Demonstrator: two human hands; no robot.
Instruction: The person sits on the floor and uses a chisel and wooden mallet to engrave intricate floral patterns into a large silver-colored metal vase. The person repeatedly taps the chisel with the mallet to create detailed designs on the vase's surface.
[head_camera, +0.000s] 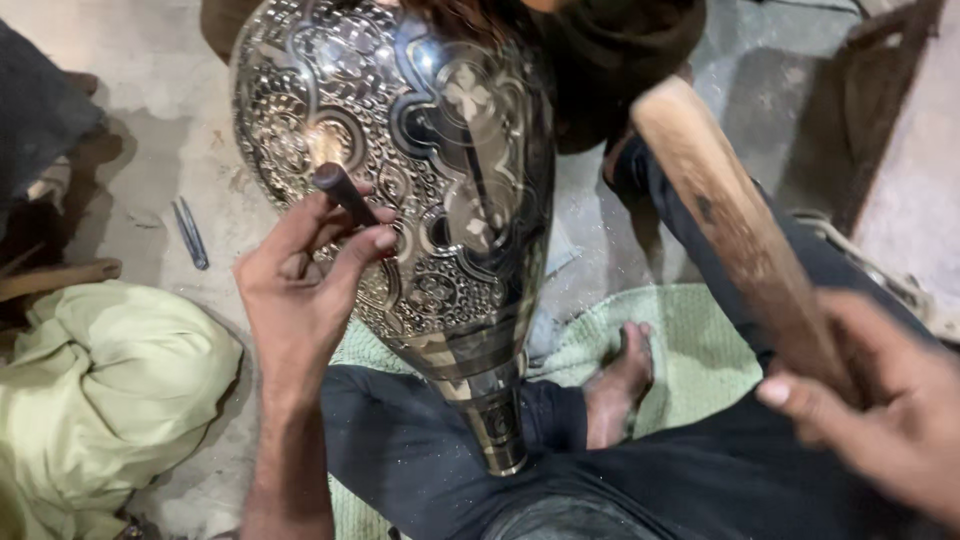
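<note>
Dark punch (345, 195) pinched in left hand (300, 290) fingers, tip against the vase (440, 200). Right hand (880, 420) grips a raised wooden mallet (740, 230). Vase is shiny, ornately engraved metal

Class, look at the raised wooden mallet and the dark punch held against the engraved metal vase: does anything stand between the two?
Nothing visible does. The left hand holds the punch against the vase, its top end bare. The mallet, in the right hand, is up to the right, with open air between.
</note>
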